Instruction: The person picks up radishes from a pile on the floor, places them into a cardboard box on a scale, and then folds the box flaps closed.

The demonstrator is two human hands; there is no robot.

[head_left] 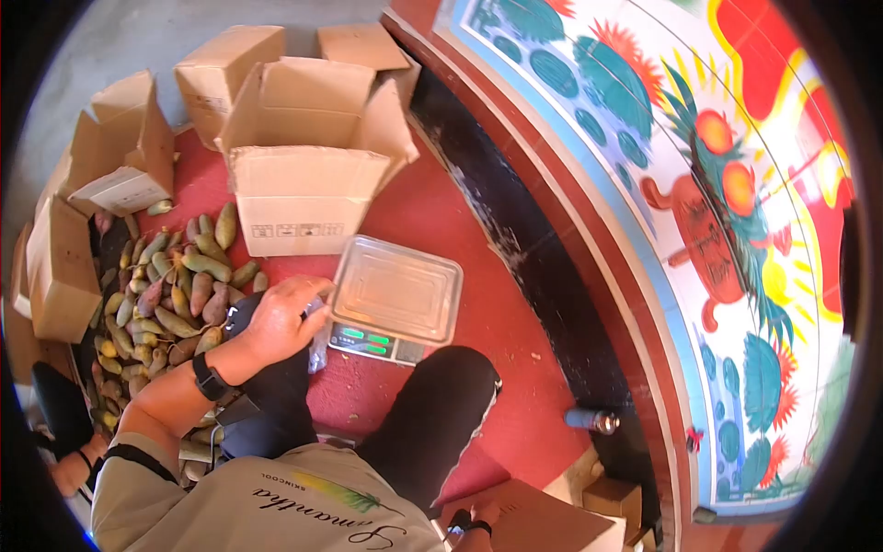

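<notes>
My left hand, with a black watch on the wrist, is curled by the left edge of a small digital scale on the red floor. Its fingers close on a clear plastic piece that hangs below the palm. A clear plastic tray sits empty on top of the scale. A heap of green and brownish oblong fruits lies just left of that hand. My right hand rests low at the frame's bottom on a flat cardboard box; its fingers are barely visible.
An open cardboard box stands behind the scale, with more boxes at the back and left. My black-trousered knees flank the scale. A painted curved wall rises on the right above a dark ledge. A small metal cylinder lies near it.
</notes>
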